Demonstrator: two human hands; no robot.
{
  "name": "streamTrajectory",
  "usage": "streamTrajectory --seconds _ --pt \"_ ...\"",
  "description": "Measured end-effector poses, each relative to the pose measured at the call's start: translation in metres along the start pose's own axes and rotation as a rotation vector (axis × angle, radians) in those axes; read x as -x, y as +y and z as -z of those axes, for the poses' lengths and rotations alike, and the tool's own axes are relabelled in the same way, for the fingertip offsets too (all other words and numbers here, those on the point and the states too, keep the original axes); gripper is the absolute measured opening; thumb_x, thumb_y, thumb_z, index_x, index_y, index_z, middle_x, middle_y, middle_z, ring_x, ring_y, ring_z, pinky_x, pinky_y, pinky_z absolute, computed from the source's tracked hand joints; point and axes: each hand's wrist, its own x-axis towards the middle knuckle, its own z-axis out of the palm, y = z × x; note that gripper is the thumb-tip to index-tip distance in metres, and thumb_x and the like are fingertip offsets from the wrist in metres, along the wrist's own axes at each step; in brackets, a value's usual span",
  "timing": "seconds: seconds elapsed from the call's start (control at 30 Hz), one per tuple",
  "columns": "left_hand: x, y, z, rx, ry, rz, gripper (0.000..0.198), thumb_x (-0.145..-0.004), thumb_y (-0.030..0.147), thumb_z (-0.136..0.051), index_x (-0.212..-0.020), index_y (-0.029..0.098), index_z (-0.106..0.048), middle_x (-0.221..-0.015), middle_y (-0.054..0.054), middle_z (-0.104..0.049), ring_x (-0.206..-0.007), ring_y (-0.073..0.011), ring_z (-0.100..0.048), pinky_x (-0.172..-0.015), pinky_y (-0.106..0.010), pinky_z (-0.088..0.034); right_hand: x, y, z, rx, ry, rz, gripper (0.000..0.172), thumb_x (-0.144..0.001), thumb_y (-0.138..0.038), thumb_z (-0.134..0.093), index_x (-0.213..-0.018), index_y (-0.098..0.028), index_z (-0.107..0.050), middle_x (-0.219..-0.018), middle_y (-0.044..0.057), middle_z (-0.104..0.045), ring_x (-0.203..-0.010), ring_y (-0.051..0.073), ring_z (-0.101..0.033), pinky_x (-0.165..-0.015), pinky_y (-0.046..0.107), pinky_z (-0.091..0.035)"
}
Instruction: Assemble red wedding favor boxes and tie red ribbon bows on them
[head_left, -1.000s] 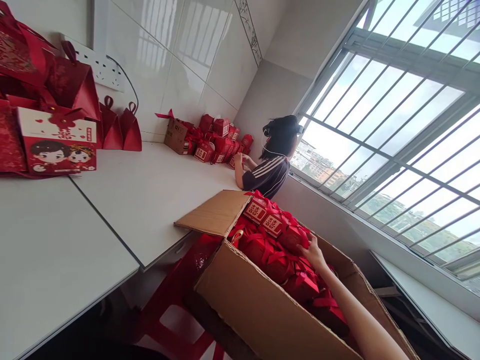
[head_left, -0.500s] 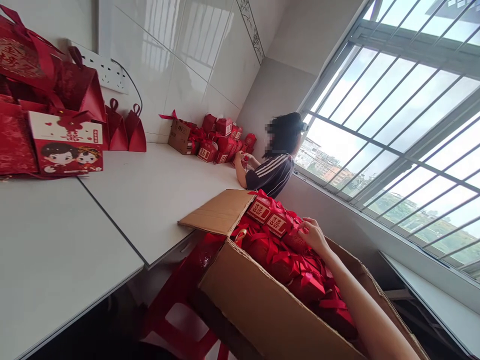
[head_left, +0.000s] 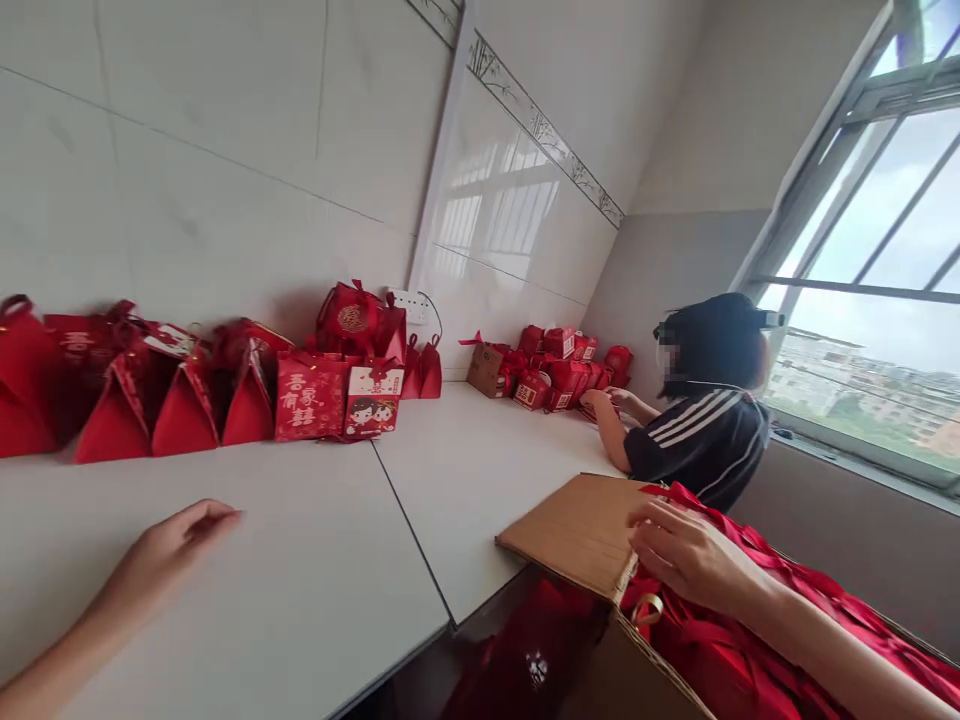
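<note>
My left hand (head_left: 184,532) is over the white table (head_left: 300,560), fingers drawn together and slightly blurred, with nothing visible in them. My right hand (head_left: 686,550) is at the near-left corner of an open cardboard box (head_left: 577,530), its fingers curled. What those fingertips hold, if anything, is hidden. Red gift boxes with red ribbons (head_left: 810,590) fill the cardboard box. A loop of gold ribbon (head_left: 646,608) shows just below my right hand.
Red gift bags (head_left: 184,405) line the wall, among them a box with two cartoon figures (head_left: 373,402). Farther off, a co-worker (head_left: 697,420) leans over the table beside piled red boxes (head_left: 562,375). A power strip (head_left: 409,305) is on the wall; a barred window (head_left: 877,270) is right.
The view has swung left. My left hand has come into sight over the table. My right hand has moved from the middle of the gift boxes to the cardboard box's near corner.
</note>
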Motion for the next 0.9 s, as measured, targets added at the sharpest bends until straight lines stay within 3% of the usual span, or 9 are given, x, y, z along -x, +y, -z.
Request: streamTrajectory --seconds 0.13,0.23,0.3,0.4,0.53,0.7,0.8,0.9 --pt "0.001 0.008 0.005 0.101 -0.011 0.056 0.037 -0.061 0.056 -0.053 -0.060 0.018 -0.052 -0.053 0.007 -0.043 -0.056 -0.0113 -0.041 -0.055 -0.021 -0.032 -0.102 -0.027 -0.025 -0.021 0.075 0.331 0.030 -0.093 -0.020 -0.037 -0.074 -0.019 -0.060 -0.078 0.007 -0.065 -0.065 0.014 -0.059 -0.058 0.026 -0.048" --pt "0.006 0.014 -0.003 0.124 0.001 0.023 0.034 -0.060 0.054 -0.050 -0.059 0.020 -0.050 -0.054 0.004 -0.044 -0.056 -0.0145 -0.044 -0.054 -0.024 -0.033 -0.164 -0.056 -0.057 -0.089 0.081 0.472 0.028 -0.091 -0.017 -0.038 -0.073 -0.018 -0.059 -0.076 0.008 -0.065 -0.065 0.015 -0.057 -0.058 0.026 -0.046" --pt "0.009 0.015 -0.007 0.103 -0.003 -0.015 0.031 -0.065 0.050 -0.047 -0.060 0.020 -0.049 -0.055 0.003 -0.046 -0.056 -0.0152 -0.046 -0.054 -0.025 -0.035 -0.201 -0.083 -0.081 -0.124 0.002 0.530 0.024 -0.089 -0.016 -0.041 -0.074 -0.016 -0.060 -0.078 0.009 -0.065 -0.067 0.016 -0.058 -0.059 0.027 -0.046" --pt "0.012 0.013 -0.010 0.052 0.006 -0.036 0.026 -0.071 0.044 -0.044 -0.062 0.020 -0.048 -0.055 0.003 -0.048 -0.055 -0.0148 -0.048 -0.053 -0.025 -0.037 -0.249 -0.136 -0.110 -0.153 -0.217 0.567 0.019 -0.087 -0.016 -0.045 -0.079 -0.013 -0.063 -0.088 0.011 -0.065 -0.077 0.018 -0.060 -0.066 0.029 -0.047" --pt "0.017 0.009 -0.008 -0.097 0.006 -0.117 0.014 -0.075 0.030 -0.045 -0.066 0.020 -0.049 -0.068 0.001 -0.055 -0.059 -0.0138 -0.051 -0.058 -0.025 -0.040 -0.305 -0.206 -0.129 -0.211 -0.274 0.639 0.020 -0.087 -0.018 -0.046 -0.087 -0.012 -0.065 -0.097 0.013 -0.065 -0.081 0.019 -0.061 -0.067 0.029 -0.048" --pt "0.011 0.000 0.005 -0.317 0.045 -0.144 0.007 -0.076 0.017 -0.045 -0.070 0.019 -0.050 -0.079 -0.003 -0.059 -0.065 -0.0151 -0.055 -0.061 -0.026 -0.040 -0.366 -0.260 -0.131 -0.313 -0.284 0.599 0.017 -0.079 -0.018 -0.057 -0.092 -0.013 -0.066 -0.102 0.012 -0.062 -0.083 0.021 -0.063 -0.063 0.027 -0.047" --pt "0.005 -0.005 0.015 -0.408 0.092 -0.119 0.010 -0.079 0.015 -0.043 -0.073 0.019 -0.051 -0.082 -0.004 -0.061 -0.067 -0.0167 -0.057 -0.063 -0.028 -0.041 -0.400 -0.283 -0.132 -0.394 -0.277 0.482 0.037 -0.080 -0.010 -0.052 -0.115 -0.016 -0.058 -0.115 0.012 -0.057 -0.089 0.020 -0.064 -0.067 0.026 -0.049" --pt "0.003 -0.006 0.021 -0.474 0.087 -0.148 0.013 -0.080 0.014 -0.043 -0.071 0.018 -0.051 -0.082 -0.004 -0.062 -0.069 -0.0166 -0.058 -0.070 -0.031 -0.043 -0.433 -0.309 -0.134 -0.472 -0.254 0.342 0.055 -0.086 -0.008 -0.040 -0.140 -0.017 -0.034 -0.131 0.017 -0.046 -0.102 0.019 -0.062 -0.082 0.028 -0.048"
